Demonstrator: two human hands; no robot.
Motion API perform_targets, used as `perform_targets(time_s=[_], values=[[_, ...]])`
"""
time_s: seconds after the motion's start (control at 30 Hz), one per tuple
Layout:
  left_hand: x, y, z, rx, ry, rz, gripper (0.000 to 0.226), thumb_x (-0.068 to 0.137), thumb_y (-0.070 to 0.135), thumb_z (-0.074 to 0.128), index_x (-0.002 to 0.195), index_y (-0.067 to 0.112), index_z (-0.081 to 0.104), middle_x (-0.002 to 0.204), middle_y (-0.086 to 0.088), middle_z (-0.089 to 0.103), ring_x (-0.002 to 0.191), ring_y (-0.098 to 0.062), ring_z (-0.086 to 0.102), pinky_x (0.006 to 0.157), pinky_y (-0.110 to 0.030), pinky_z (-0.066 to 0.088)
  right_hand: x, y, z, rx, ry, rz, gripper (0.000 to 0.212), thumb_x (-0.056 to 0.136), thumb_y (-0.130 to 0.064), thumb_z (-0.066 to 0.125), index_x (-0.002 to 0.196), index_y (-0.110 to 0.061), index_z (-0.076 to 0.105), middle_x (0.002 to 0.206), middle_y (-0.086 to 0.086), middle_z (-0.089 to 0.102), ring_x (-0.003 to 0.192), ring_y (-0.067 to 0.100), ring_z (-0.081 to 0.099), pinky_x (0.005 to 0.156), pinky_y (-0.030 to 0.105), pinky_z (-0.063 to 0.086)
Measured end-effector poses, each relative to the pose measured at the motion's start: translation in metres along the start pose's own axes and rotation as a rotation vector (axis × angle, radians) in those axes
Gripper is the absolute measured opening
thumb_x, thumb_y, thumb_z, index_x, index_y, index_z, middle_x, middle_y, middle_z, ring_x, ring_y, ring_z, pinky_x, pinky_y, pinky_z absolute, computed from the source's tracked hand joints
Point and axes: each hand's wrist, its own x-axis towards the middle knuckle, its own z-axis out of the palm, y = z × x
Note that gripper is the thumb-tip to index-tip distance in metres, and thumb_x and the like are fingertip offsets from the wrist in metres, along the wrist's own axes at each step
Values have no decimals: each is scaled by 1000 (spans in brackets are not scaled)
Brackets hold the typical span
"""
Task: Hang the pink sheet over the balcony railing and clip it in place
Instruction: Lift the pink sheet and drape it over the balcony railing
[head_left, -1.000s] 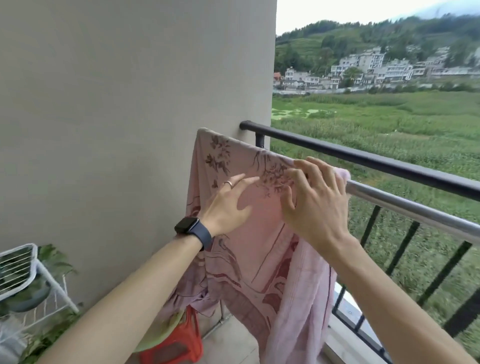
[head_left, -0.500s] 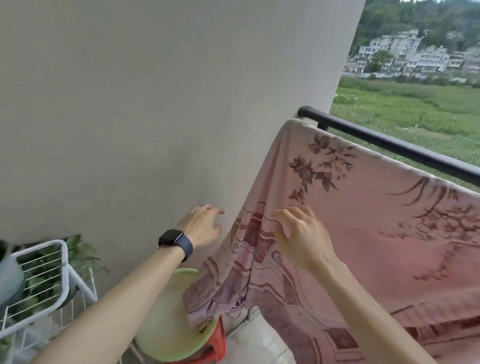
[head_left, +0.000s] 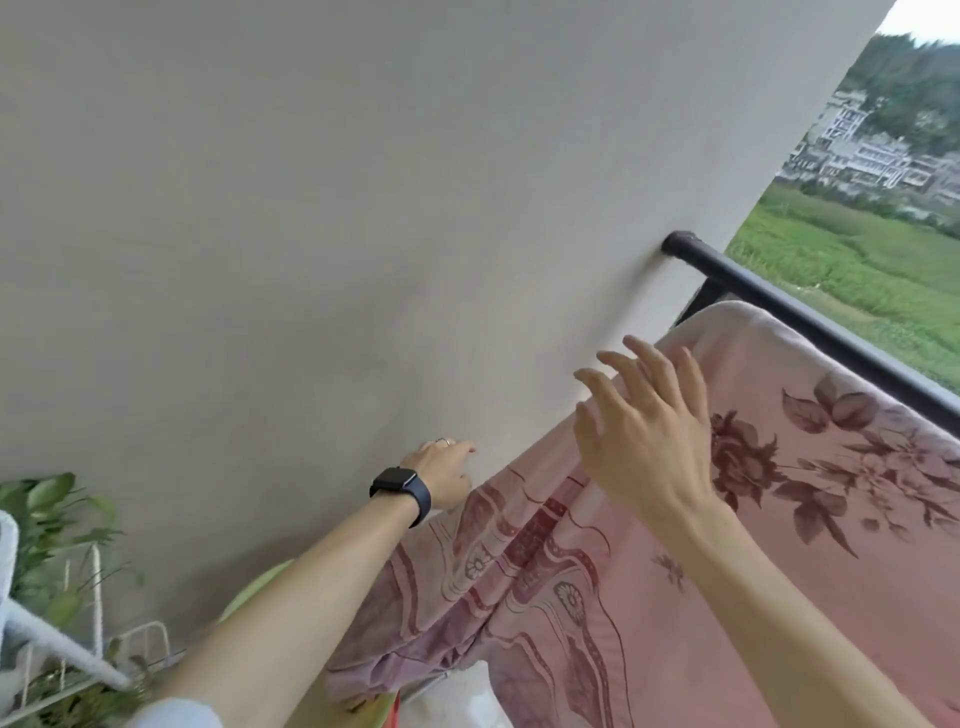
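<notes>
Two bare forearms reach toward a smooth, pale plaster wall (head_left: 363, 208). At far left a white wire rack (head_left: 52, 652) stands among glossy green leaves (head_left: 47, 514). The left hand (head_left: 441, 473), with a dark rectangular smartwatch (head_left: 401, 487) on its wrist, lies at the hanging edge of the pink floral fabric sheet (head_left: 841, 545); I cannot tell whether its fingers pinch the cloth. The right hand (head_left: 644, 441) is spread with straight fingers, holding nothing, in front of the sheet. The sheet hangs in soft folds along the round black metal railing (head_left: 831, 335).
</notes>
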Motion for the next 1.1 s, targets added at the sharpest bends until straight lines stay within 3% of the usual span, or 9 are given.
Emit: perform_targets(time_s=[0.13,0.27,0.33,0.4,0.47,0.57,0.73,0.83,1.1], values=[[45,-11,27,-47,-83,7,57,95,26,46,150,31,30,148,-7,43,133,-29,42,101,-44,45,45,23,-6,-235,-106,199,49,91,-44,54,137,-27,54,151,7,44,149,25,21,118,58,-7],[93,-20,39,-132,-129,46,34,95,48,46,128,45,55,134,-5,54,117,-29,55,93,-40,50,63,33,-2,-256,-23,348,51,98,-40,47,145,-20,45,152,9,42,143,28,31,115,53,21],[105,-12,42,-164,-154,100,23,96,47,49,109,39,65,122,-2,63,106,-27,61,87,-36,52,56,41,-6,-251,51,452,50,102,-40,43,148,-19,41,152,11,43,134,32,42,109,50,29],[116,-7,32,-210,-138,142,22,99,44,47,103,31,64,109,0,67,98,-26,63,79,-33,51,52,52,-16,-280,85,512,43,106,-41,36,141,-19,48,135,10,60,115,34,58,103,50,36],[125,-7,9,-342,-28,119,22,101,39,43,102,25,60,95,1,65,93,-29,64,73,-33,49,54,57,-22,-308,73,501,40,107,-42,34,132,-20,55,114,7,71,98,34,65,91,47,42],[133,2,-46,-506,219,120,21,102,35,44,103,20,59,94,1,63,88,-29,62,68,-32,42,53,52,-21,-326,33,521,37,107,-41,37,131,-21,56,110,4,72,96,33,66,85,44,45],[110,77,-152,-704,461,459,18,102,32,47,104,18,58,92,1,62,81,-20,60,66,-28,44,10,73,-43,-417,24,654,44,107,-44,28,102,-20,65,89,-1,71,80,27,66,82,40,40],[90,128,-212,-840,572,578,19,103,31,45,109,16,56,93,1,61,79,-15,58,60,-15,41,-33,95,-76,-475,34,717,49,106,-44,27,87,-15,63,77,0,68,70,27,63,80,40,39],[-19,279,-291,-946,644,1056,18,104,26,44,109,13,54,91,23,54,78,11,55,63,-6,40,-168,135,-161,-550,89,936,42,101,-40,31,102,-16,65,100,10,70,93,34,61,97,46,34]])
